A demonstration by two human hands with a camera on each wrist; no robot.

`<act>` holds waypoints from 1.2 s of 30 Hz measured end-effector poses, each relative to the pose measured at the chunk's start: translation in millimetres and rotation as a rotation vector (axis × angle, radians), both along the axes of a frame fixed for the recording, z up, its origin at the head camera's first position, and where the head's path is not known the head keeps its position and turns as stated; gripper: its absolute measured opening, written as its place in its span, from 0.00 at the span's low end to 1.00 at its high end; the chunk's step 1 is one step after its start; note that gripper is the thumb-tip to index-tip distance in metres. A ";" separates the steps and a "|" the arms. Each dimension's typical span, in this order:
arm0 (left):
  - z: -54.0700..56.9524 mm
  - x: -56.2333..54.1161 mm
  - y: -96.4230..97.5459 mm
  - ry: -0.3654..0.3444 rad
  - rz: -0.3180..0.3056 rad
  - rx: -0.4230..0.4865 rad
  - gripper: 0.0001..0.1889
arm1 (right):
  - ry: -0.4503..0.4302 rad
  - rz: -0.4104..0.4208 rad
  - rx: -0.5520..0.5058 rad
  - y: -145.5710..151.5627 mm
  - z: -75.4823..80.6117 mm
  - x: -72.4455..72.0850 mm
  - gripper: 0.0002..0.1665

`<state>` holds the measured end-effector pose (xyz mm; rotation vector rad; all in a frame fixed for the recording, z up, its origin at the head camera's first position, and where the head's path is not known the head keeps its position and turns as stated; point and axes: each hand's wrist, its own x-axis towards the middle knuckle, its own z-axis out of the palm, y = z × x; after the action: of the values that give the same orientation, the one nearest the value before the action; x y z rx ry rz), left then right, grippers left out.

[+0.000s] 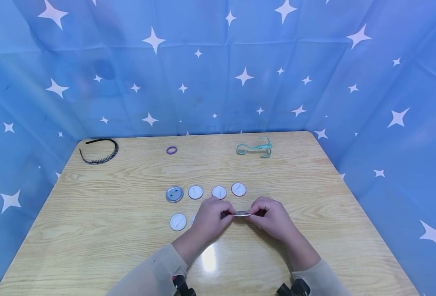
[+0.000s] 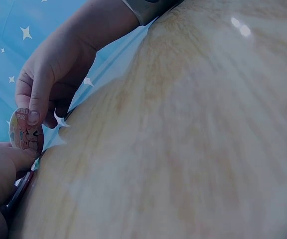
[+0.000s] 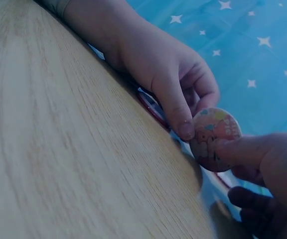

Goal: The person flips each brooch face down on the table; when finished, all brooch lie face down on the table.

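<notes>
A round pin badge point(image 1: 241, 213) with a colourful cartoon print point(image 3: 215, 139) is held between both hands, a little above the wooden table point(image 1: 129, 238). My left hand point(image 1: 211, 218) pinches one edge between thumb and fingers. On the opposite edge, my right hand point(image 1: 273, 218) pinches it the same way. The head view shows the badge nearly edge-on; the right wrist view shows its printed face, partly covered by a thumb. Beyond the hands lie round white badges point(image 1: 219, 192) with thin pins across them. Another badge point(image 1: 193, 219) is mostly hidden behind my left hand.
A grey-blue disc point(image 1: 174, 194) with two dark spots lies left of the upper badges, with one more badge point(image 1: 178, 222) below it. Along the back edge are a black toothed headband point(image 1: 107, 159), a purple ring point(image 1: 171, 150) and a teal hooked item point(image 1: 256, 147). A starry blue cloth point(image 1: 210, 90) hangs behind.
</notes>
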<state>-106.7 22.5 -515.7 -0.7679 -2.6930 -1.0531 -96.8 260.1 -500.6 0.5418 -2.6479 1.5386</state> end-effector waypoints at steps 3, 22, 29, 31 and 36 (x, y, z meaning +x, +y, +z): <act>0.0 -0.5 0.3 -0.002 0.002 -0.004 0.05 | 0.027 -0.002 0.008 -0.4 0.9 -0.1 0.15; 1.3 1.8 -0.3 -0.041 -0.003 -0.041 0.15 | 0.074 0.018 0.244 -0.4 3.7 -1.6 0.17; -0.7 2.6 -0.5 -0.019 -0.014 -0.043 0.16 | 0.167 0.099 0.279 2.0 6.1 -0.7 0.17; -1.7 2.3 -0.3 -0.011 -0.016 -0.045 0.17 | 0.169 0.114 0.292 2.3 6.6 -1.1 0.16; -2.3 1.0 0.1 0.007 -0.020 -0.056 0.16 | 0.162 0.142 0.329 2.6 7.8 -2.1 0.12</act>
<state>-105.7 22.6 -517.9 -0.8074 -2.7256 -0.9807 -98.8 262.7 -492.8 0.8468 -2.7980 1.0326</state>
